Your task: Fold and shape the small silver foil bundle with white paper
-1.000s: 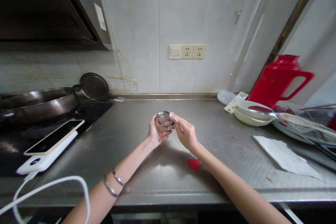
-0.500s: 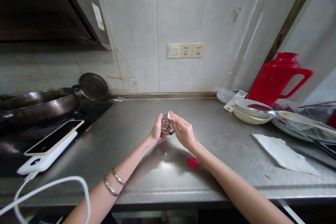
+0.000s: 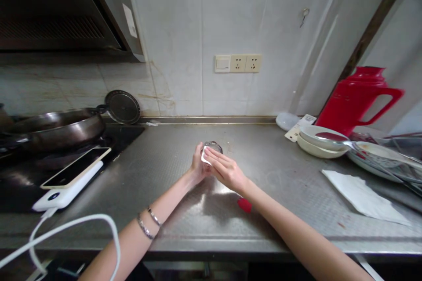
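My left hand (image 3: 197,167) is wrapped round a small clear glass (image 3: 216,146), held just above the steel counter with its round rim showing at the top. My right hand (image 3: 228,172) presses a small piece of white tissue (image 3: 204,156) against the glass's near side, fingers together and stretched across it. Between them the two hands hide most of the glass. Under my right forearm lies a small red object (image 3: 244,204), partly covered, whose kind I cannot make out.
On the left are a pan (image 3: 66,129) on the black cooktop and a phone (image 3: 77,167) on a white power bank (image 3: 66,191) with a cable. At right stand a red thermos (image 3: 354,101), stacked bowls (image 3: 321,149) and a plate (image 3: 359,158), near a folded paper towel (image 3: 362,195).
My right hand has moved the tissue from the glass's upper rim down and left onto its near side. The glass has turned, and the view has shifted slightly left.
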Demonstrator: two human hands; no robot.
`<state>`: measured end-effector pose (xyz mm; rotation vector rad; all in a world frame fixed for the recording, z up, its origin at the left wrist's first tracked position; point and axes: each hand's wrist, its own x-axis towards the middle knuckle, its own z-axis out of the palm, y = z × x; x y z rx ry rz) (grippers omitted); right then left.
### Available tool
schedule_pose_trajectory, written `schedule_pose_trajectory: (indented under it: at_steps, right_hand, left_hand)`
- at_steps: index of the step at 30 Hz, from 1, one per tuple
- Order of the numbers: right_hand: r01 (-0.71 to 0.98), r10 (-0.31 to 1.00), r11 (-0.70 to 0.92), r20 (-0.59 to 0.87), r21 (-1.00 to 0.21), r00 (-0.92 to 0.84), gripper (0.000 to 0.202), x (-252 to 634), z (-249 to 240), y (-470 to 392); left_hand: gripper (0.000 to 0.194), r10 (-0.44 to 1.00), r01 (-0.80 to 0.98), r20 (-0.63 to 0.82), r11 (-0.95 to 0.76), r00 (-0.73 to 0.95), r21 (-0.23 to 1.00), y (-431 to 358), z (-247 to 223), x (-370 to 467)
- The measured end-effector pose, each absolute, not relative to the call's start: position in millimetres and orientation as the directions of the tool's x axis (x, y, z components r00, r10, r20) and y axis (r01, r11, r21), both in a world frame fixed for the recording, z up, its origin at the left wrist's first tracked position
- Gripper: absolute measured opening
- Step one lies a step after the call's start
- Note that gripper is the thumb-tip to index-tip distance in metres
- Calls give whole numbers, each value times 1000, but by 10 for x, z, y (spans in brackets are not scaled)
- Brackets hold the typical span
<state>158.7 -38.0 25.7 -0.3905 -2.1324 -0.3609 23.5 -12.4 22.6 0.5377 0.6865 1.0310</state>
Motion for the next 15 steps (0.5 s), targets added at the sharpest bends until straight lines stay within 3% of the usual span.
schedule_pose_trajectory:
  at_steps: [4,11,15]
  right_hand:
    - [373,80,908,796,190,-600,37,1615,283,-387]
    - [387,53,882,760,268,-648,36,1745,333,-365]
    - [389,43,882,777,265,-628,37,1813,331,-340]
  left_hand:
    - [50,940,-663,-209,339,270,667,-74,267,209]
    - [57,892,-643,-170,423,418,639,-52,303,156]
    - [48,865,-613,-199,473,461,633,-81,329,131]
